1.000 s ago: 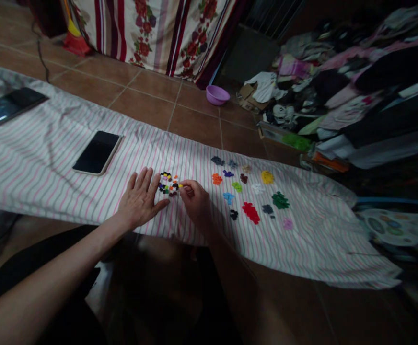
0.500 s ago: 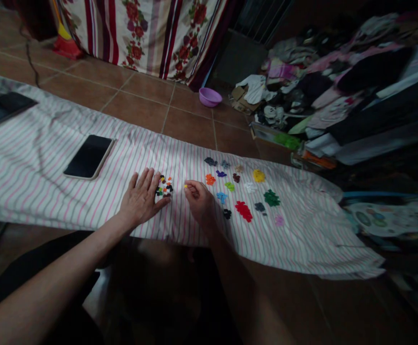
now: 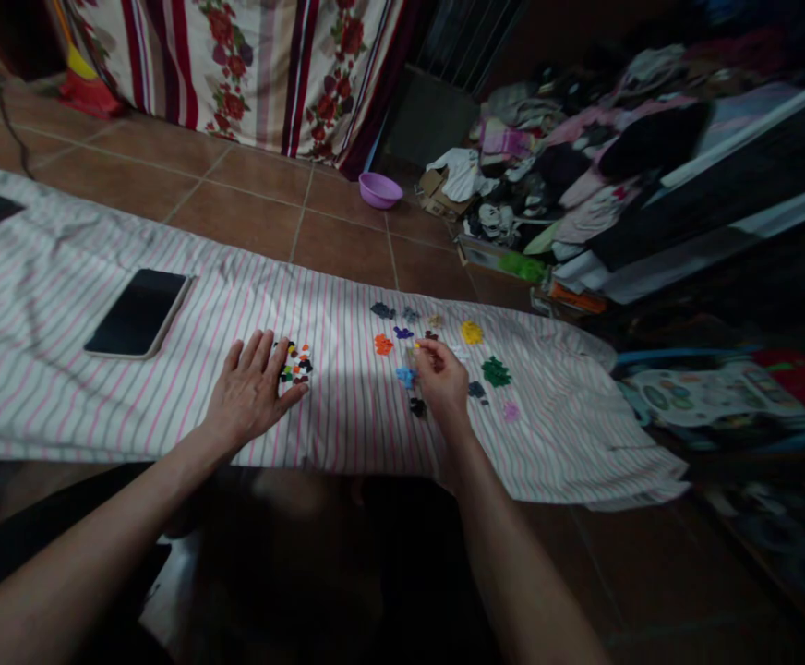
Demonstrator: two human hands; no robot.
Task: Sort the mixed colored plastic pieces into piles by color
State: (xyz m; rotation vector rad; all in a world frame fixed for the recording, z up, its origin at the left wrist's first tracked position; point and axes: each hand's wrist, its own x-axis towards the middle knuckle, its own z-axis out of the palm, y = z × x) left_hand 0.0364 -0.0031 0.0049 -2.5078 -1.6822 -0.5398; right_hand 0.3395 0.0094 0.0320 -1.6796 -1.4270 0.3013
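Observation:
My left hand lies flat and open on a pink-striped cloth, its fingertips touching a small mixed heap of coloured pieces. My right hand hovers over the sorted little piles, its fingers pinched on a small yellow piece. Around that hand lie an orange pile, a light blue pile, a yellow pile, a green pile, a black pile and a pink pile. The hand hides other piles beneath it.
A dark phone lies on the cloth to the left. Brown floor tiles stretch behind, with a purple bowl, a floral striped curtain and a heap of clothes at the back right. A colourful toy board lies right.
My right hand picked a yellow piece from the mixed heap and carried it right, over the sorted piles. The left hand stayed flat by the heap. The view shifted rightward.

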